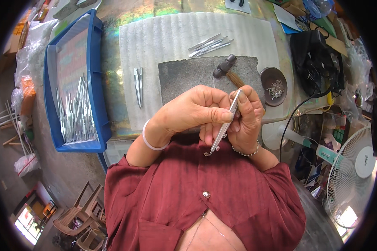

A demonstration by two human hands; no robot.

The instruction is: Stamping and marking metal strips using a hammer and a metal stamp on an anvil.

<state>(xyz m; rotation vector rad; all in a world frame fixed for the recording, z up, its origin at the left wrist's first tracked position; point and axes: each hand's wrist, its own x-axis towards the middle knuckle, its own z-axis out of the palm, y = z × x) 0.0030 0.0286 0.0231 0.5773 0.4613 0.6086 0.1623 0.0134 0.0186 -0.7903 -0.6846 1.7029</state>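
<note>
My left hand (194,109) and my right hand (248,117) meet close to my chest, both gripping one slim silver metal tweezer-like piece (225,125) that slants down toward my red shirt. Just beyond the hands lies a grey stone slab (184,75) with a small dark-headed hammer (225,67) on it. Finished-looking silver pieces (209,44) rest on the white ribbed mat (163,37) further away, and another pair (138,85) lies left of the slab.
A blue tray (95,79) holding several silver strips (76,111) stands at the left. A small dark bowl (273,85) of tiny metal parts sits right of the slab. A black bag (312,58), a cable and a white fan (352,167) crowd the right side.
</note>
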